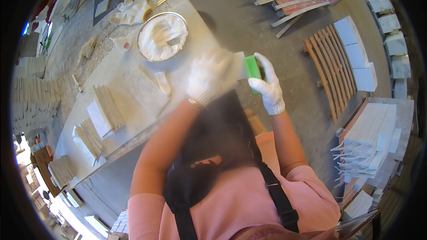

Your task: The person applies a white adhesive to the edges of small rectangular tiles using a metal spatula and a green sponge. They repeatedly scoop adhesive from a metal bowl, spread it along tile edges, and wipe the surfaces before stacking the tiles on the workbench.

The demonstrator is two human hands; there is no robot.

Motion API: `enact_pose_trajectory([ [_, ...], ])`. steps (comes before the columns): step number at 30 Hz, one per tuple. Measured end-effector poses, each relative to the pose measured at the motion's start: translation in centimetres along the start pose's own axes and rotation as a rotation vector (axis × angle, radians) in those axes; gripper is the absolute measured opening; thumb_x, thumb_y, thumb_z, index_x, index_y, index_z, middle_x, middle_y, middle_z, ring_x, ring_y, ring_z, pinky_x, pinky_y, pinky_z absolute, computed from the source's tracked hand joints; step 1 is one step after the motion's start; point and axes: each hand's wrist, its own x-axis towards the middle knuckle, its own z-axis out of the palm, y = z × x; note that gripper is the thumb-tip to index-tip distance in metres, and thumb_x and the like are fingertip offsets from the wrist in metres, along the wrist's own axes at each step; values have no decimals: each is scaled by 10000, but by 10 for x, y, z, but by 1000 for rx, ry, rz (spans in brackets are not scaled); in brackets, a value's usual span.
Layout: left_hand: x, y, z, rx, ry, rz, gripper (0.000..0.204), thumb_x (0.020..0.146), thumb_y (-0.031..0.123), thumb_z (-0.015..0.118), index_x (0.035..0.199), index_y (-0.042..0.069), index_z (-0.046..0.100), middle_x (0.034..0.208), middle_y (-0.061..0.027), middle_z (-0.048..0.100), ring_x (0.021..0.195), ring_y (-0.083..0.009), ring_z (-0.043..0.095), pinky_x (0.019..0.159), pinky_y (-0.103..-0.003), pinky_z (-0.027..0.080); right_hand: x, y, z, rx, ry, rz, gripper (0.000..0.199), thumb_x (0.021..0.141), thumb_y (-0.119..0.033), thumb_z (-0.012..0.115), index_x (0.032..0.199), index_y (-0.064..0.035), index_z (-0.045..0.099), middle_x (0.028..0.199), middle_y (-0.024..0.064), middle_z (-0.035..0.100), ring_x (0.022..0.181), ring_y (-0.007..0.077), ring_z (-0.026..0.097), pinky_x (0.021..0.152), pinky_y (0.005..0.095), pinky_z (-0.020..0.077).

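Observation:
White knitted gloves cover both hands. My right hand (270, 90) is closed around a bright green rectangular block (252, 72), thumb on its near side and fingers over the far side. Against the block's left side shows a pale, flat piece (240, 65), possibly stone; which hand carries it cannot be told. My left hand (209, 76) is smeared by motion just left of that piece, above the table edge, so its fingers are unclear. Beyond it stands a round metal-rimmed bowl (163, 37) of white paste or powder with a grey rectangular thing in it.
On the pale stone table (133, 126) lie a whitish scraper-like tool (163, 83), stacks of thin tiles (109, 111), and a spare glove (131, 10) beside a brush-like tool (159, 2). Right of me are a wooden pallet (331, 69) and strapped stone stacks (371, 129).

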Motion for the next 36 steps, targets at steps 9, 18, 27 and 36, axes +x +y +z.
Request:
enact_pose_trajectory([
  [9,-3,1,-2,52,31,42,677,676,415,869,1248,107,679,1334,-97,650,1262,-316,588,995,-486,490,55,6,4,311,68,206,676,963,-129,658,1591,-35,428,1504,102,564,1344,178,550,1134,325,425],
  [18,-2,1,2,43,-28,10,692,683,420,870,1269,115,662,1364,-92,630,1267,-314,584,1015,-484,477,49,0,19,-128,109,-78,717,921,-165,726,1569,-27,451,1516,125,543,1355,205,538,1140,338,420],
  [27,-3,-4,6,-10,29,23,690,670,395,845,1276,114,670,1370,-103,640,1291,-346,585,1024,-503,466,6,2,3,-190,19,-110,764,856,-226,772,1548,-61,494,1516,159,542,1392,296,529,1186,403,390],
  [36,-2,-1,-1,16,44,41,695,678,399,844,1285,109,667,1361,-112,644,1273,-354,596,1019,-513,469,27,-3,6,160,19,69,712,897,-170,726,1556,-68,478,1505,97,542,1372,207,514,1139,353,422],
])
